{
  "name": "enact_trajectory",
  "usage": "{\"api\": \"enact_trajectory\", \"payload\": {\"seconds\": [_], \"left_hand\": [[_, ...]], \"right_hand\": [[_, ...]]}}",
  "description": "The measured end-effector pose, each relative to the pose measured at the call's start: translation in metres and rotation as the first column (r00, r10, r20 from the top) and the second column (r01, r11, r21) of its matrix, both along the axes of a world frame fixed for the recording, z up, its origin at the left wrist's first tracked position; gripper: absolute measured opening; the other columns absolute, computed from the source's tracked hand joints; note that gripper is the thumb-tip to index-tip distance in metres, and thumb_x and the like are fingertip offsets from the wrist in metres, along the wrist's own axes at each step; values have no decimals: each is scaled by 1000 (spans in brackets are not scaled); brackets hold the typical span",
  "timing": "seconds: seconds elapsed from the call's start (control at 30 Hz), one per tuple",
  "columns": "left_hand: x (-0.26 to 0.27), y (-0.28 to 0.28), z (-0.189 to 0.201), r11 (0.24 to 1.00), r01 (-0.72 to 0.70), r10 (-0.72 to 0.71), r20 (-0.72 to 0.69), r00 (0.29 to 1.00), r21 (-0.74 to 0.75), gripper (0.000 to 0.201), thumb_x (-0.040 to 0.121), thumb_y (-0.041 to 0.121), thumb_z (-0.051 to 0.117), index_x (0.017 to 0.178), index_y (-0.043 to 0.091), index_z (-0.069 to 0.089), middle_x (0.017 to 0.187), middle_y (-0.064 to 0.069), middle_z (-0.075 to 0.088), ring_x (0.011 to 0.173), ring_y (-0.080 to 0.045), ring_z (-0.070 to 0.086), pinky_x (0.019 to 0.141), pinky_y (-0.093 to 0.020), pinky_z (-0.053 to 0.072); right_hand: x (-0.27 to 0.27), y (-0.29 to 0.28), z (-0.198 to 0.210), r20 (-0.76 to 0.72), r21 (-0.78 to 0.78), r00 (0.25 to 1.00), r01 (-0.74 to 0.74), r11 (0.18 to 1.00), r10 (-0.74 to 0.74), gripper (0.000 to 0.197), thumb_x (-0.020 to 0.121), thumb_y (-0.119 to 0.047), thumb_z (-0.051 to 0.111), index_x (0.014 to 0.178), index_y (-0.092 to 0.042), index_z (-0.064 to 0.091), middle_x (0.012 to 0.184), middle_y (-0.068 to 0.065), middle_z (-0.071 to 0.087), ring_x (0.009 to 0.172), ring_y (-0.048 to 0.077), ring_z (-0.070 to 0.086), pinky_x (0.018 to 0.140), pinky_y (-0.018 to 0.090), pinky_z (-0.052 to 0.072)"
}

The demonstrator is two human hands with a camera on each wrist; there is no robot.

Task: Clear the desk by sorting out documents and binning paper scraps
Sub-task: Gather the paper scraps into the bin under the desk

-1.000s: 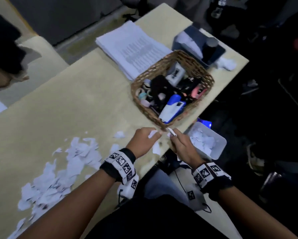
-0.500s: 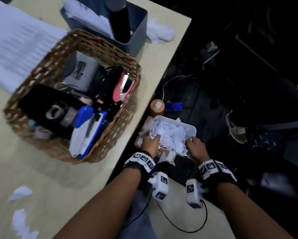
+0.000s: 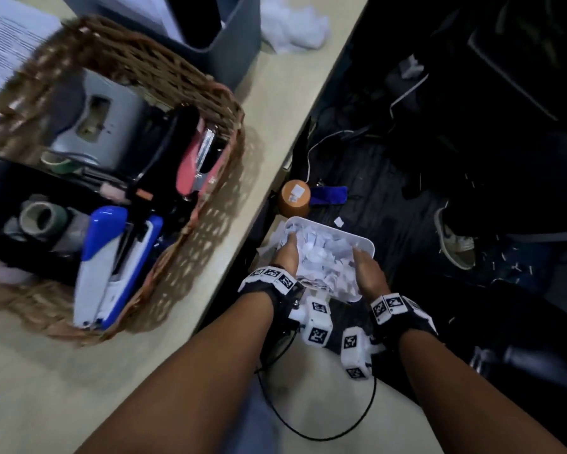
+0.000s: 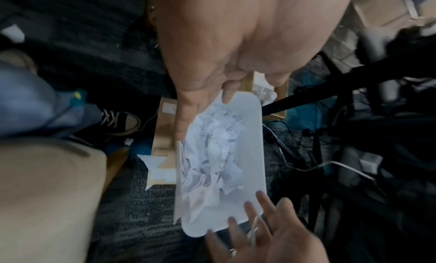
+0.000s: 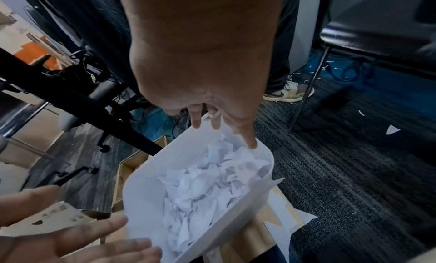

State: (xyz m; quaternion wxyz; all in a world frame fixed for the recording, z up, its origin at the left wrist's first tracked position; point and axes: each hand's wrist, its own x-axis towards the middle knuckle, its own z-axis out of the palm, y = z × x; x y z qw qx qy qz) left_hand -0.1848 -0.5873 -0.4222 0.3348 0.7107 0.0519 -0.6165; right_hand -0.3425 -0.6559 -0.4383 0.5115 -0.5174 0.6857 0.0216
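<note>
A white plastic bin stands on the floor beside the desk edge, filled with torn white paper scraps. My left hand hovers at its left side and my right hand at its right, both with fingers straight and holding nothing. In the left wrist view the left hand's fingers point down over the bin and its scraps. In the right wrist view the right hand's fingers reach over the bin's rim above the scraps.
On the desk sit a wicker basket of staplers and tape, a grey organiser, printed documents and crumpled paper. On the floor are an orange cylinder, cables, cardboard under the bin, and another person's shoe.
Both hands went from the desk edge, pinching scraps, down to the bin. Half a second ago they gripped paper over it; now the fingers are spread and the scraps lie inside.
</note>
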Motion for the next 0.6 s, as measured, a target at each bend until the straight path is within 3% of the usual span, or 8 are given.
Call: {"api": "enact_trajectory", "payload": {"seconds": [0.07, 0.13, 0.2, 0.3, 0.37, 0.4, 0.5, 0.6], "left_hand": [[1, 10, 23, 1000, -12, 13, -38, 999, 16, 77, 83, 68, 44, 137, 14, 49, 143, -11, 48, 129, -30, 47, 110, -45, 38], [3, 20, 66, 1000, -1, 0, -54, 999, -6, 59, 92, 54, 50, 135, 13, 50, 141, -5, 50, 129, -25, 46, 110, -39, 35], [7, 37, 116, 992, 119, -120, -28, 992, -34, 57, 95, 47, 49, 139, 10, 46, 142, -9, 49, 129, -28, 45, 108, -41, 38], [16, 70, 176, 987, 152, -156, -73, 985, -52, 56, 97, 48, 47, 139, 11, 45, 138, -12, 50, 114, -31, 52, 92, -43, 48], [23, 96, 205, 984, 149, -164, -158, 974, -98, 56, 99, 45, 45, 143, 13, 39, 142, -12, 44, 116, -35, 52, 83, -45, 50], [27, 108, 213, 981, 148, -168, -172, 971, -125, 56, 99, 44, 46, 145, 14, 38, 143, -11, 43, 118, -37, 53, 81, -46, 52], [46, 142, 225, 975, 85, -124, -183, 975, -207, 52, 98, 42, 48, 141, 14, 43, 137, -11, 50, 103, -34, 62, 77, -48, 56], [63, 169, 231, 967, 14, -80, -248, 966, -256, 50, 99, 42, 47, 139, 13, 45, 136, -13, 52, 105, -38, 63, 82, -54, 55]], "right_hand": [[2, 8, 27, 13, -3, 998, -57, 998, 57, 44, 104, -35, 33, 137, -13, 53, 145, 12, 49, 132, 32, 44, 110, 38, 33], [14, 13, 61, 29, 7, 993, -114, 993, 114, 37, 103, -27, 36, 128, -10, 58, 138, 13, 54, 128, 32, 48, 107, 40, 36], [28, 17, 92, 72, 5, 990, -123, 992, 122, 32, 102, -23, 41, 122, -9, 61, 127, 14, 60, 122, 32, 53, 101, 38, 42], [51, 19, 128, 156, -38, 980, -122, 992, 126, 28, 102, -15, 39, 121, -9, 59, 114, 11, 61, 102, 35, 63, 71, 35, 54], [61, 21, 141, 162, -15, 973, -161, 987, 161, 31, 103, -23, 36, 132, -20, 48, 122, 7, 52, 86, 38, 69, 50, 30, 53], [65, 21, 143, 133, -19, 971, -197, 980, 198, 36, 103, -31, 37, 138, -26, 43, 128, 6, 50, 79, 37, 70, 46, 27, 51], [69, 21, 136, 108, -29, 974, -198, 980, 200, 42, 103, -39, 35, 143, -25, 38, 144, 9, 44, 73, 32, 67, 41, 21, 43], [66, 33, 138, 52, -41, 978, -198, 979, 200, 35, 104, -31, 36, 129, -10, 50, 129, 17, 53, 74, 29, 66, 50, 25, 42]]}}
